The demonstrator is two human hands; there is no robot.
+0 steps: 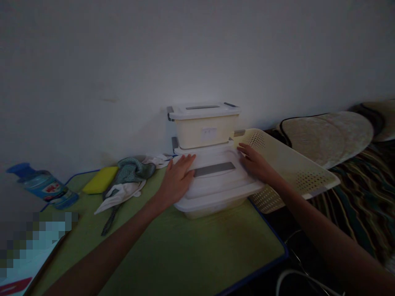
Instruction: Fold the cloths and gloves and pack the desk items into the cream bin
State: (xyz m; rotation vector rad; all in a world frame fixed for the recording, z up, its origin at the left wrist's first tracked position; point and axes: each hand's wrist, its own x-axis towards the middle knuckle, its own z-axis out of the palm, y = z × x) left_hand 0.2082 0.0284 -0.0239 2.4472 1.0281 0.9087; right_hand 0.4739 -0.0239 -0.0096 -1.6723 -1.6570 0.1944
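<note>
A lidded plastic storage box [212, 187] with a grey strip on its white lid stands on the green table [191, 246]. My left hand [177, 181] lies on the left side of that lid, fingers stretched out and apart. On the lid's right edge rests my right hand [254, 162], its fingers extended; the palm side is hidden. Behind, against the wall, a smaller-looking storage box [206, 127] with a white lid and a paper label sits on top of another box, mostly hidden by the front one.
A cream plastic basket [286, 160] leans right of the boxes, partly past the table edge. At left lie a yellow sponge-like block [100, 180], crumpled cloths [132, 170] and a blue-capped bottle [51, 189]. A cushion [330, 135] and striped cover [358, 201] are at right.
</note>
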